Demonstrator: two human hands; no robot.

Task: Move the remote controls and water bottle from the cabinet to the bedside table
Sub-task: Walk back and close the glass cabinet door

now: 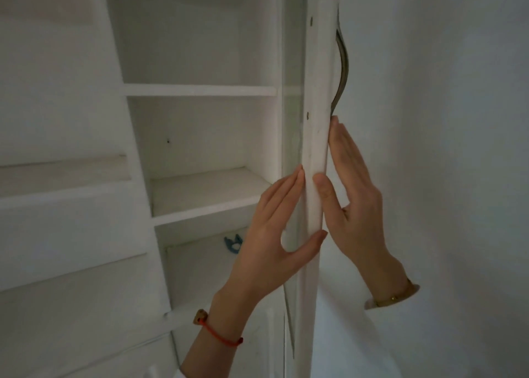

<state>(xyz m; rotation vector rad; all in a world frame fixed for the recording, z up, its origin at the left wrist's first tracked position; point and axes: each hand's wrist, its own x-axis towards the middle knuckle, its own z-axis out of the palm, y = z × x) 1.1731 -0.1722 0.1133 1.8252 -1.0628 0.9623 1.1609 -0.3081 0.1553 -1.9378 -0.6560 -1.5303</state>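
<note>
Left hand (274, 228), red cord (221, 334) at wrist: straight fingers flat on inner face of white cabinet door (315, 137), thumb on edge. Right hand (355, 194): flat on outer face, below curved metal handle (342, 71). White shelved cabinet (200, 90) stands open, leftward.

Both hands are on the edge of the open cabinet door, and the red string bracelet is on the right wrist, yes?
No: the head view shows the red string bracelet on the left wrist. Both the left hand and right hand are on the edge of the open cabinet door.
</note>
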